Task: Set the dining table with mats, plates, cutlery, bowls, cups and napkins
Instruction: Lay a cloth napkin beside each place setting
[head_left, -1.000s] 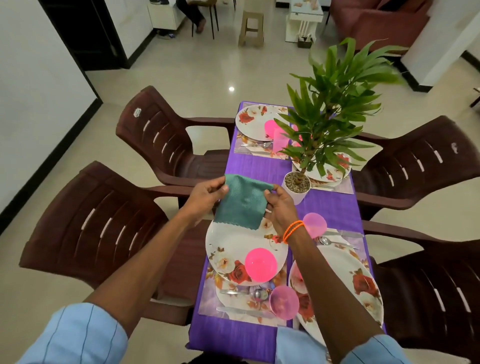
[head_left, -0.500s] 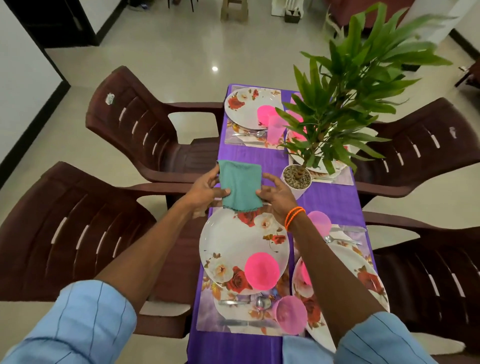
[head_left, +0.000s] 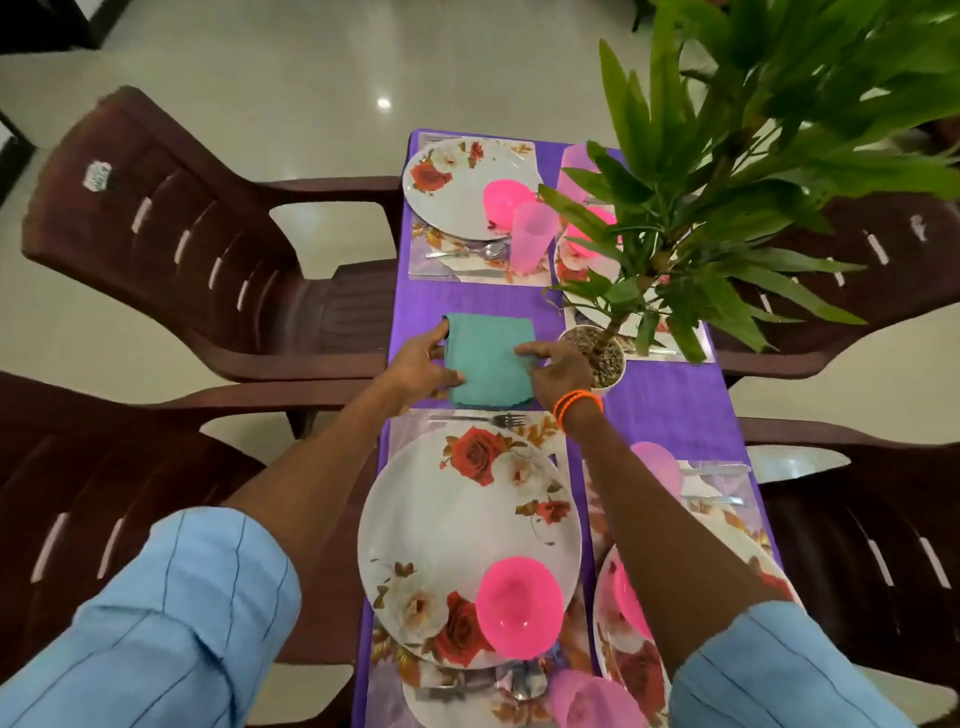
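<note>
The purple-clothed table (head_left: 670, 410) runs away from me with brown chairs (head_left: 171, 234) on both sides, and a potted plant (head_left: 597, 353) stands right of centre. As far as I can see, four places are laid: each has a mat, a flowered plate and a pink bowl, like the near-left plate (head_left: 467, 525) and its bowl (head_left: 519, 605). Pink cups show at three places, such as the far-left cup (head_left: 532, 236); the near-right one I cannot make out for certain. Cutlery lies by each, a fork (head_left: 480, 418) beside my near plate. Napkins look like the remaining job: only this teal napkin (head_left: 488, 358) is out, folded on the cloth between the two left settings. My left hand (head_left: 421, 366) pinches its left edge, my right hand (head_left: 558, 374) rests on its right side, fingers bent.
</note>
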